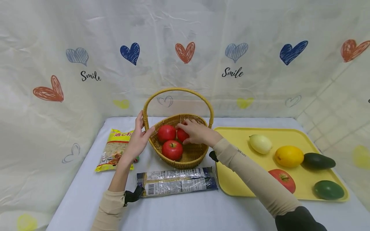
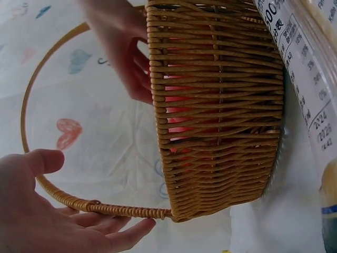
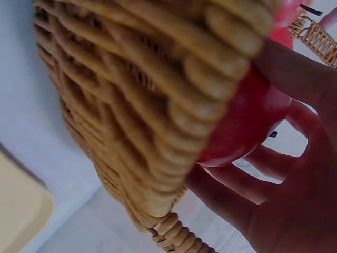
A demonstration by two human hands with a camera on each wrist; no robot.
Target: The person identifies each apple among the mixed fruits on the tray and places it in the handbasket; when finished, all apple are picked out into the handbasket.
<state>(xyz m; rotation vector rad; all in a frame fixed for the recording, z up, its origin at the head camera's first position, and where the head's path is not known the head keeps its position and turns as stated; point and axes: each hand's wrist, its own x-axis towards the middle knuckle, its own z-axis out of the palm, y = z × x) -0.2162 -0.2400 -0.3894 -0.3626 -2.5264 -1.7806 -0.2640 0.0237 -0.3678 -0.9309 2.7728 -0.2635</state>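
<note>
three red apples (image 1: pixel 172 150) in the one wicker basket (image 1: pixel 182 165), which sits in the middle of the table (image 1: pixel 162 213) towards its far edge! two packets: a yellow bag (image 1: pixel 112 150) by the left edge, a long packet (image 1: pixel 179 184) on the near side. five fruits or vegetables (image 1: pixel 289 156) in one yellow tray (image 1: pixel 229 187) along the right edge, one of them another apple (image 1: pixel 284 179), partly covered by my right sleeve (image 1: pixel 254 179). something small behind my left wrist, too hidden to name. my right hand (image 1: pixel 198 131) curls round the rearmost right basket apple, its fingers and the rim masking parts of it; my left hand (image 1: pixel 138 141), fingers extended and thumb apart, touches the handle (image 1: pixel 179 89).
</note>
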